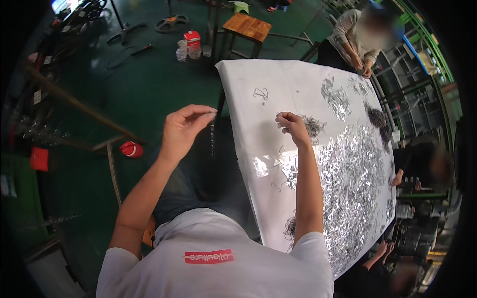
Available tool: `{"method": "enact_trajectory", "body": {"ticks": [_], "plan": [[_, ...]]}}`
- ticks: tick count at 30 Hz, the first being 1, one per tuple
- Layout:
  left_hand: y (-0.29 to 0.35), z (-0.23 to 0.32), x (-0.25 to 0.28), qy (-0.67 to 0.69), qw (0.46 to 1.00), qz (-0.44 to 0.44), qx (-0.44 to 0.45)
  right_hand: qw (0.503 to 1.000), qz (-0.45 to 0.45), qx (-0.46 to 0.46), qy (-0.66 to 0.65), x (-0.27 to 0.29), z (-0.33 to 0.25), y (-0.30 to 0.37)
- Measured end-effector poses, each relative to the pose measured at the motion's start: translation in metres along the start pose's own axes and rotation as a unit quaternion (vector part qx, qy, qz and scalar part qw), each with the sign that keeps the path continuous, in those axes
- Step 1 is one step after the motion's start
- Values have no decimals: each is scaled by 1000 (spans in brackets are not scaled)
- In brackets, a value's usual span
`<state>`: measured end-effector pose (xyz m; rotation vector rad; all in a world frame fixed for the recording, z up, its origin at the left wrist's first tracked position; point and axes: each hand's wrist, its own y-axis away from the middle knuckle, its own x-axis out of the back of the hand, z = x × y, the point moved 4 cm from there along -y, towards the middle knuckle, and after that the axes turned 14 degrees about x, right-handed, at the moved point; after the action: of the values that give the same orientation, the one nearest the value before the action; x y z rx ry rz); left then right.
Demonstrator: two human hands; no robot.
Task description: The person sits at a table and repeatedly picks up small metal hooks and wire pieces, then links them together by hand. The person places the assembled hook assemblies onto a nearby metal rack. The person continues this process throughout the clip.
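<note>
Chain (212,136) hangs from our pinching left hand (182,132), beside the white table (239,94). It's probably light and floppy, so we'd hold its top link. Our right hand (296,130) curls loosely; we can't tell if it holds anything.

Place: a workshop, that much is shown!
Floor (114,92): painted green, seen running wide.
White-covered table (248,82): heaped with small shiny pieces (353,184), and look, flanked by co-workers (343,34)!
Right edge: lined with green metalwork (425,196).
</note>
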<state>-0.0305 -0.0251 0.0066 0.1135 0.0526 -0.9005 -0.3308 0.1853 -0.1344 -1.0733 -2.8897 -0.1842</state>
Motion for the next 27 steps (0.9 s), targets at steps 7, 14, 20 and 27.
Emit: {"method": "enact_trajectory", "body": {"ticks": [7, 14, 20, 27], "plan": [[-24, -5, 24, 8, 1000, -17, -24, 877, 36, 91, 471, 72, -1, 31], [-37, -3, 37, -2, 1000, 8, -19, 813, -76, 46, 575, 84, 18, 67], [-36, 1, 42, -4, 999, 30, -24, 764, -137, 85, 624, 84, 25, 56], [-39, 5, 50, -39, 998, 41, -40, 799, -108, 161, 569, 99, 36, 59]]}}
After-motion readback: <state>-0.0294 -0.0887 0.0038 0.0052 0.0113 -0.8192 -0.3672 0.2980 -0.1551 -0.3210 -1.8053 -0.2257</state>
